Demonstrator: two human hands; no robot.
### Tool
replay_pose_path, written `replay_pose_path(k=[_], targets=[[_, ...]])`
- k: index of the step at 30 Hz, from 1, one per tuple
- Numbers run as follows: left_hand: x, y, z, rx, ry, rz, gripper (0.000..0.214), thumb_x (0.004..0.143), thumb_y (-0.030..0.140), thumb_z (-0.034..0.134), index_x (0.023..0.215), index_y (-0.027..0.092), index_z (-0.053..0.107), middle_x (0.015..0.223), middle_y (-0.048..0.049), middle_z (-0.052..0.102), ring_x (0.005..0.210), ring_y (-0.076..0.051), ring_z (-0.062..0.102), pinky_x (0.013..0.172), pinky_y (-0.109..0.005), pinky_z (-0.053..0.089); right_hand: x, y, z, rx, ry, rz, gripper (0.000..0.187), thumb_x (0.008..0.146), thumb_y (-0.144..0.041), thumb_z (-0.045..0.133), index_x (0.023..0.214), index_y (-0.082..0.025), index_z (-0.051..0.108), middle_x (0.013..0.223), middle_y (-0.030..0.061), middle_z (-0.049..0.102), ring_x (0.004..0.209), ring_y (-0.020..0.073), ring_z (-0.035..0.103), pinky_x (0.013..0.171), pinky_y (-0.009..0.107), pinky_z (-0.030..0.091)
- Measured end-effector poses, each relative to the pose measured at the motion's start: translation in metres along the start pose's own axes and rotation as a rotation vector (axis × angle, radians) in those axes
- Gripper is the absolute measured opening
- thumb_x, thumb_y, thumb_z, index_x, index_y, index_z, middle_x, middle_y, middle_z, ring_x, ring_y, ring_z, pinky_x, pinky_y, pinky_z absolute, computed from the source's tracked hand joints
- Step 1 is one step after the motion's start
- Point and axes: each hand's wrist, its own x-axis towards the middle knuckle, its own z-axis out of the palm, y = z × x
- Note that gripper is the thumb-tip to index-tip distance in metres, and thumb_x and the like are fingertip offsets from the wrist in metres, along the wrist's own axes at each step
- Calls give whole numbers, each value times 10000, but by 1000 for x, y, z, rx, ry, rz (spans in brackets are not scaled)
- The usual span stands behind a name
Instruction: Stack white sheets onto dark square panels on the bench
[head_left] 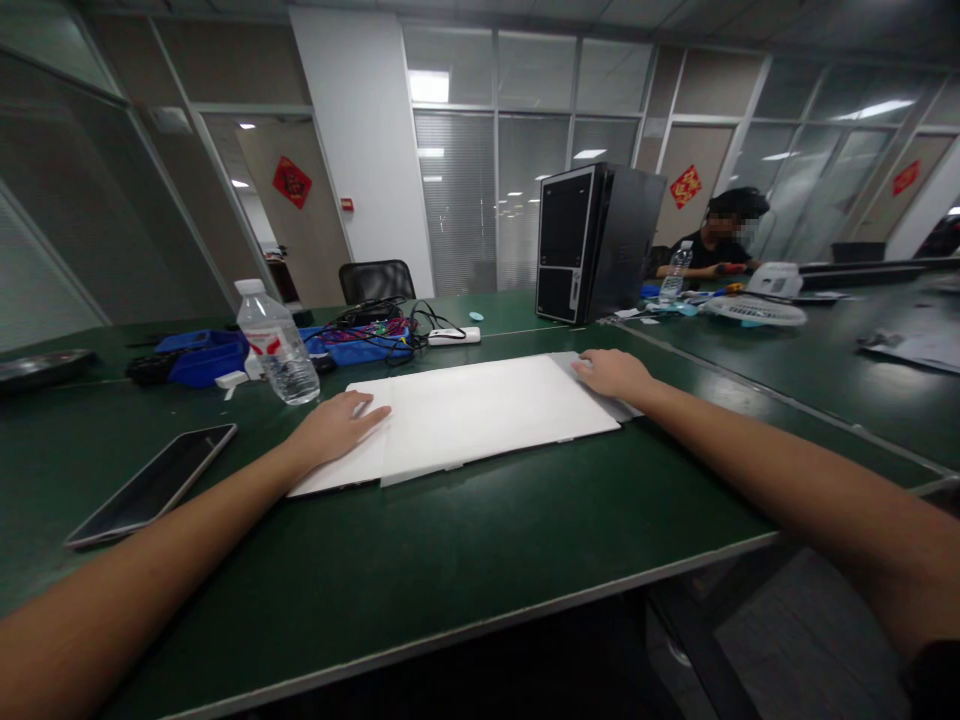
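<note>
A flat white panel lies on the green table, with a whitish sheet over its middle. Greyish translucent film shows at its right end. My left hand rests on the panel's left end, thumb and fingers apart. On the right end lies my right hand, fingers stretched toward the left and touching the film; its far fingers are partly hidden. Neither hand visibly grips anything. A dark-screened phone is on the table beside my left forearm.
A water bottle stands just behind my left hand. Blue trays with tangled cables and a white power strip lie beyond the panel. Farther back are a black computer tower, a white fan and a seated person.
</note>
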Motion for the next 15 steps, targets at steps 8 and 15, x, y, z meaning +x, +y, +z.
replay_pose_path(k=[8,15], targets=[[5,-6,4,30,1,-27,911,869,714,424,1477,66,624,1578,-206,609,1469,-366,572,1255,-445,404,-2,-6,-6,54,76,-51,484,1058,-556,595,1384,-204,661,1377,119,678,1224,267,664,1090,535,533],[8,-13,6,6,14,-21,744,864,483,454,1463,87,649,1577,-155,625,1477,-316,574,1275,-404,389,0,1,-5,73,110,-20,428,1053,-510,629,1334,-192,676,1325,113,690,1173,252,679,1046,514,566]])
